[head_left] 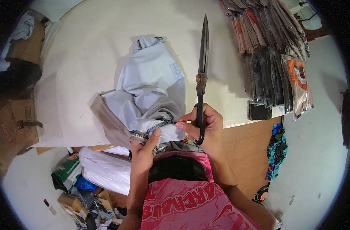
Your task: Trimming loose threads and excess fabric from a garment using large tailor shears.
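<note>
A light grey-blue garment [152,82] with a taupe panel lies bunched on the white table, partly turned so its dark stitched seam shows. My left hand [145,150] grips the garment's edge near the table's front, thumb on top by the seam. My right hand [206,124] has a large pair of dark metal scissors [201,74] hooked on its fingers, blades together and pointing away from me. Its thumb and forefinger also pinch the end of the seam; whether a loose thread is there is too small to tell.
Plastic-packed garments [263,57] are stacked at the table's far right, with a black phone-like object [259,111] by the edge. Cardboard boxes [17,126] stand left. Below the table at left are a white plastic-wrapped bundle [106,168] and assorted clutter.
</note>
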The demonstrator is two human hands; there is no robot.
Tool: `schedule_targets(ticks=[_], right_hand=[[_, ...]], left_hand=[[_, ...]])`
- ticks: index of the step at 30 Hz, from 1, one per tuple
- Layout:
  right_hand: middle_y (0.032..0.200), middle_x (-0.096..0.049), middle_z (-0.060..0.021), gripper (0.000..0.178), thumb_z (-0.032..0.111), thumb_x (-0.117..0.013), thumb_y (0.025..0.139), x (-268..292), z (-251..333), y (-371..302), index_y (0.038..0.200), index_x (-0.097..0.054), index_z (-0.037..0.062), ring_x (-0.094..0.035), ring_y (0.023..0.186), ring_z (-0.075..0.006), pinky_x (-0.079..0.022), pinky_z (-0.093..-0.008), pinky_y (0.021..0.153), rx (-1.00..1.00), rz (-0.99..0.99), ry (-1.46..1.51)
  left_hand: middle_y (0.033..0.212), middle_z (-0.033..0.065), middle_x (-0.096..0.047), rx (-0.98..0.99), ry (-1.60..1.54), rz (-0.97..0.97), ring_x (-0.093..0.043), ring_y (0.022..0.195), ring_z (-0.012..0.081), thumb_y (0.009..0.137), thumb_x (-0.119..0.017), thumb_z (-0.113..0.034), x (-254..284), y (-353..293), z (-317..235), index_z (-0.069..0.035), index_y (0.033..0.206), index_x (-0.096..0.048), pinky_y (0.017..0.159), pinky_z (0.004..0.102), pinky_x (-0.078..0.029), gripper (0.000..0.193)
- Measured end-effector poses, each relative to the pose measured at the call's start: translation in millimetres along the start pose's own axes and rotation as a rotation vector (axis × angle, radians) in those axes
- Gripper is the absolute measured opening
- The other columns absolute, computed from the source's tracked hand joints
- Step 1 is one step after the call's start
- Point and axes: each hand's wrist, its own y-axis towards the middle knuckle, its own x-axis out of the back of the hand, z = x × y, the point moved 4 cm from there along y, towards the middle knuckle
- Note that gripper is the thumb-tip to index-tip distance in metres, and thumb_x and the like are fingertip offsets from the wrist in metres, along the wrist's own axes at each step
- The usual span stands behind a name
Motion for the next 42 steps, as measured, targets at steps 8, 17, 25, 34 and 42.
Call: schedule_targets(ticks=[8, 17, 25, 34, 42], right_hand=[[0.075, -0.066, -0.0078, 0.031, -0.001, -0.074, 0.069, 21.0, -3.2, -0.8, 0.073, -0.045, 0.0081, -0.048, 0.053, -0.0009, -0.035, -0.015, 0.047, 0.03, -0.105, 0.029], [0.08, -0.066, -0.0084, 0.028, -0.001, -0.074, 0.07, 1.5, -2.1, 1.1, 0.075, -0.047, 0.0055, -0.047, 0.053, -0.0019, -0.036, -0.0172, 0.047, 0.034, 0.018, 0.057], [0.074, -0.064, -0.0095, 0.028, -0.003, -0.072, 0.071, 9.5, 3.6, 0.2, 0.075, -0.045, 0.0062, -0.046, 0.051, -0.0021, -0.035, -0.0175, 0.043, -0.029, -0.04, 0.118], [0.076, -0.065, -0.0112, 0.029, -0.005, -0.071, 0.07, 5.6, 1.1, -2.9, 0.074, -0.044, 0.0064, -0.058, 0.063, -0.0075, -0.042, -0.0169, 0.051, -0.03, -0.009, 0.056], [0.077, -0.065, -0.0125, 0.031, -0.003, -0.072, 0.07, 26.8, -3.8, -3.5, 0.074, -0.043, 0.0072, -0.048, 0.051, -0.0011, -0.035, -0.0158, 0.042, -0.034, -0.106, 0.025]], left_hand=[[0.099, 0.0084, -0.059, -0.005, -0.062, -0.125, -0.056, 0.087, 0.0142, 0.086, -0.059, -0.01, 10.1, 5.6, -3.4, 0.003, 0.107, -0.055, 0.077, 0.0278, -0.045, 0.026], [0.1, 0.0077, -0.058, 0.0, 0.028, -0.035, -0.055, 0.088, 0.0139, 0.085, -0.06, -0.008, 2.0, -0.5, -0.6, 0.003, 0.109, -0.053, 0.076, 0.027, -0.045, 0.028], [0.1, 0.0068, -0.059, 0.016, -0.014, -0.059, -0.055, 0.089, 0.0139, 0.085, -0.059, -0.006, 5.7, -0.1, -2.3, 0.002, 0.11, -0.053, 0.079, 0.0272, -0.044, 0.028], [0.098, 0.0053, -0.059, -0.014, 0.111, -0.021, -0.055, 0.087, 0.0119, 0.084, -0.061, -0.008, 11.3, -1.5, 4.4, 0.001, 0.108, -0.054, 0.075, 0.0246, -0.043, 0.027], [0.099, 0.0054, -0.059, -0.005, -0.107, -0.075, -0.056, 0.086, 0.0129, 0.083, -0.061, -0.004, 14.3, 0.2, -1.2, 0.001, 0.11, -0.054, 0.076, 0.0263, -0.045, 0.028]])
